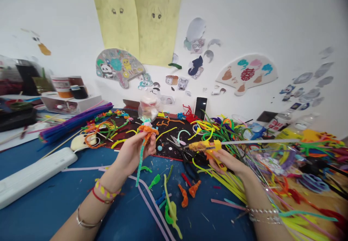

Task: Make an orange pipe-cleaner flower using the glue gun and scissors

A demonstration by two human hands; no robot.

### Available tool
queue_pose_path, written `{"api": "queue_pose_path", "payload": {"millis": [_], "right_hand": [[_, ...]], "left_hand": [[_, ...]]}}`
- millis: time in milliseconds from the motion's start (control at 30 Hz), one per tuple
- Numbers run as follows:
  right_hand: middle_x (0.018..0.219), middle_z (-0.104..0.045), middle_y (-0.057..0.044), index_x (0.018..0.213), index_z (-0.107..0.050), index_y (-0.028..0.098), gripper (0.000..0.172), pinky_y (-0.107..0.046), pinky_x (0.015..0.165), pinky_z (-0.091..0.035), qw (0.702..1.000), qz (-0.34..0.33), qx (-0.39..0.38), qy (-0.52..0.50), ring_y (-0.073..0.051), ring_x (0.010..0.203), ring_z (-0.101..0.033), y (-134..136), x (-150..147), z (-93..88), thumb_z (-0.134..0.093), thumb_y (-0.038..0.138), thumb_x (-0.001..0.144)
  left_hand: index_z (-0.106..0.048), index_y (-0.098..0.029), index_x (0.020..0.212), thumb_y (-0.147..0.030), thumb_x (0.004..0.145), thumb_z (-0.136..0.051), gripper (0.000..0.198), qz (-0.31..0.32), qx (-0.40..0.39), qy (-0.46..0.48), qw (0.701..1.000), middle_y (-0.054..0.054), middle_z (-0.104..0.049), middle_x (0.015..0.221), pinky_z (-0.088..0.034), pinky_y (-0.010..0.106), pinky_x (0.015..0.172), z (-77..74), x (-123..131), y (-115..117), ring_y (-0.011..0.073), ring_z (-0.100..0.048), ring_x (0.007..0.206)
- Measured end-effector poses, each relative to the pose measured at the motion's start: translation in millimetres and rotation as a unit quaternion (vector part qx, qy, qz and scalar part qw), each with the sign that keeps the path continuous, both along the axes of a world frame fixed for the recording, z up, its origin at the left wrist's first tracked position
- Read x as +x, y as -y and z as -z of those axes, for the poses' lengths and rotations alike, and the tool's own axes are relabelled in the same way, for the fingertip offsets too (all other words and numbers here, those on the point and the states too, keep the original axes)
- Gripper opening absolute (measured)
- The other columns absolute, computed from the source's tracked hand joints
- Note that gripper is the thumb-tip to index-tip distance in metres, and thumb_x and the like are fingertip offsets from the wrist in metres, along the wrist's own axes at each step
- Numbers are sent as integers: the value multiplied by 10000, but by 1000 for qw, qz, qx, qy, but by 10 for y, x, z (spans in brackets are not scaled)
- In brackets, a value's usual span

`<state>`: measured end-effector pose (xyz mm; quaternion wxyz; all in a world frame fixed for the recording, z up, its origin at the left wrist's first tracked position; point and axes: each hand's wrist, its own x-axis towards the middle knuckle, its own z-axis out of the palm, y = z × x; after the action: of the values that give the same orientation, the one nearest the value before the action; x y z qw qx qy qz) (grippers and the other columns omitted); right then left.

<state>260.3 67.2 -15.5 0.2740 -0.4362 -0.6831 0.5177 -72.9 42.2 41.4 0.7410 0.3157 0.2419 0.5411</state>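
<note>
My left hand (133, 154) is shut on a small pipe-cleaner figure (146, 130), made of orange, white and teal twists, with a long teal stem (140, 164) hanging below my fingers. My right hand (221, 161) grips a yellow hot glue gun (206, 146), and a long pale glue stick (258, 142) runs out of its back to the right. Black-handled scissors (187, 161) lie on the dark craft mat (163, 150) between my hands. Cut pipe-cleaner pieces in orange and green (170, 208) lie on the blue table just below them.
A white power strip (35, 175) lies on the blue table at left, behind it a purple pipe-cleaner bundle (76, 123). Heaped yellow-green pipe cleaners (228, 179) and plastic bottles (296, 125) crowd the right. A phone (200, 107) leans against the wall.
</note>
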Motion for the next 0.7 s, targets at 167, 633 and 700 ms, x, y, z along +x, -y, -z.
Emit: {"api": "queue_pose_path", "payload": {"millis": [167, 633, 700], "right_hand": [[409, -489, 46, 722, -552, 183, 404, -239, 435, -323, 994, -97, -44, 13, -85, 327, -404, 40, -15, -40, -414, 542, 847], [471, -506, 40, 658, -483, 165, 429, -214, 420, -340, 988, -122, 13, 98, -80, 354, -468, 42, -163, -79, -408, 536, 860], [480, -505, 37, 648, -469, 168, 436, -209, 399, -331, 988, -119, 11, 102, -80, 349, -468, 47, -221, -80, -400, 544, 859]], "left_hand": [[-610, -106, 723, -188, 811, -457, 194, 4, 14, -1, 1000, 35, -527, 643, -434, 248, 511, 4, 9, 2, 115, -475, 527], [-618, -108, 729, -187, 822, -444, 212, -3, 8, -23, 1000, 34, -512, 640, -436, 240, 511, 18, 16, 3, 113, -461, 533], [-619, -106, 729, -195, 828, -432, 230, -1, 19, -15, 1000, 33, -504, 639, -432, 240, 509, 22, 15, -3, 110, -450, 529]]}}
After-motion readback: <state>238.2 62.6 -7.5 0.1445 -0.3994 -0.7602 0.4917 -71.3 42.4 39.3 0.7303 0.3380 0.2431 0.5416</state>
